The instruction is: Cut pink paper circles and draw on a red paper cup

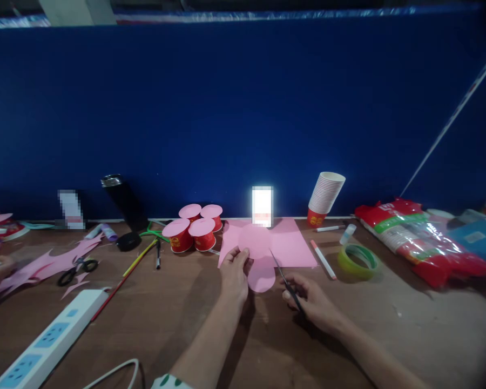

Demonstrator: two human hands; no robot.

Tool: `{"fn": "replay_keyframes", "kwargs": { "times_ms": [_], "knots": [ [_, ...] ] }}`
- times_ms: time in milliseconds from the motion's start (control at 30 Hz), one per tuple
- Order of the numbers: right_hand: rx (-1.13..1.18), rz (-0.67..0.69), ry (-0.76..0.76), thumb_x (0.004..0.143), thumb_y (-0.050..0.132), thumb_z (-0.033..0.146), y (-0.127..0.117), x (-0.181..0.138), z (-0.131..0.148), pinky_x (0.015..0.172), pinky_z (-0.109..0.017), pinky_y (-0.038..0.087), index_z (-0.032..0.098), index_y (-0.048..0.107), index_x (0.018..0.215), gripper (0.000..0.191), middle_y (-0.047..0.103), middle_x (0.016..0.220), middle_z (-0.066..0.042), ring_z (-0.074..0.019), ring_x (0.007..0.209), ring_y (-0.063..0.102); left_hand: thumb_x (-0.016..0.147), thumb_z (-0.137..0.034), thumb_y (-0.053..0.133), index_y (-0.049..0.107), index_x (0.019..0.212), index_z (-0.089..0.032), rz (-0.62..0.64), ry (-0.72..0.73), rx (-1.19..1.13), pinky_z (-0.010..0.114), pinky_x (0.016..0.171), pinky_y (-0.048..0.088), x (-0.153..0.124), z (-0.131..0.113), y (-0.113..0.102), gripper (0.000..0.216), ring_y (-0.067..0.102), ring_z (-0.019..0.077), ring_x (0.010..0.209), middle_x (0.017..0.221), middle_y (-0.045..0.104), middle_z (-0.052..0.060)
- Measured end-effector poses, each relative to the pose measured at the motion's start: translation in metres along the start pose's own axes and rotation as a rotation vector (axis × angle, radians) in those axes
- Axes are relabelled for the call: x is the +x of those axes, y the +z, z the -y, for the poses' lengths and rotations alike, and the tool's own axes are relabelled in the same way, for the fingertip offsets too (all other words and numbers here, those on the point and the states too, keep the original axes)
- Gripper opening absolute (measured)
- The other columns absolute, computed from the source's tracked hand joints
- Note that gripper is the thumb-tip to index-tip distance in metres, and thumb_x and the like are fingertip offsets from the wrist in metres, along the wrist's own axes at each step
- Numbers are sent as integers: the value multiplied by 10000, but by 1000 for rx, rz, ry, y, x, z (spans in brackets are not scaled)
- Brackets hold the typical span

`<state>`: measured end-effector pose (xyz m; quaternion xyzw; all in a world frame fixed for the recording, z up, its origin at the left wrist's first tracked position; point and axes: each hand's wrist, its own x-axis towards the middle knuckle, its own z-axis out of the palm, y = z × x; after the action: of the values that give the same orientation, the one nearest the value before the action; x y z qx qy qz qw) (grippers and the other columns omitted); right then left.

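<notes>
My left hand (235,273) pinches the edge of a pink paper cutout (261,276) between thumb and fingers. The cutout has a rounded lower end and is held above a larger pink paper sheet (295,248) lying on the table. My right hand (312,303) grips a pair of dark-handled scissors (292,292), their blades pointing up and left beside the cutout's right edge. Whether the blades touch the paper I cannot tell. Left of the sheet stand several red paper cups (181,237) topped with pink paper discs (202,227).
Rightward are a stack of paper cups (326,193), a marker (323,260), a tape roll (357,261) and a red plastic package (423,237). Leftward are a black thermos (125,202), another scissors (78,270), pink scraps (44,267), a power strip (51,340) and another person's hand (0,273).
</notes>
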<state>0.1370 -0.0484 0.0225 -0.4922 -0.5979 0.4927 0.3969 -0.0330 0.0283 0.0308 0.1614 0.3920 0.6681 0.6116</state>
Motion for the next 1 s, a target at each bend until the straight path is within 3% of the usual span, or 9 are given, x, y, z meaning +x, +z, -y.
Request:
{"fn": "replay_keyframes", "kwargs": {
  "times_ms": [233, 1000],
  "knots": [
    [5, 3, 21, 787, 624, 351, 1, 3, 1, 476, -194, 344, 160, 621, 966, 262, 506, 642, 31, -86, 540, 425, 640, -128, 734, 586, 887, -159, -10, -21, 56, 191, 636, 512, -8, 11, 1, 290, 583, 57, 614, 742, 589, -15],
    [44, 9, 75, 784, 620, 380, 1, 4, 3, 473, -195, 365, 148, 605, 975, 300, 484, 610, 45, -88, 532, 431, 632, -114, 764, 571, 823, -131, 2, -76, 21, 201, 645, 517, -20, 21, 3, 272, 581, 55, 611, 726, 593, 0]
  ]
}}
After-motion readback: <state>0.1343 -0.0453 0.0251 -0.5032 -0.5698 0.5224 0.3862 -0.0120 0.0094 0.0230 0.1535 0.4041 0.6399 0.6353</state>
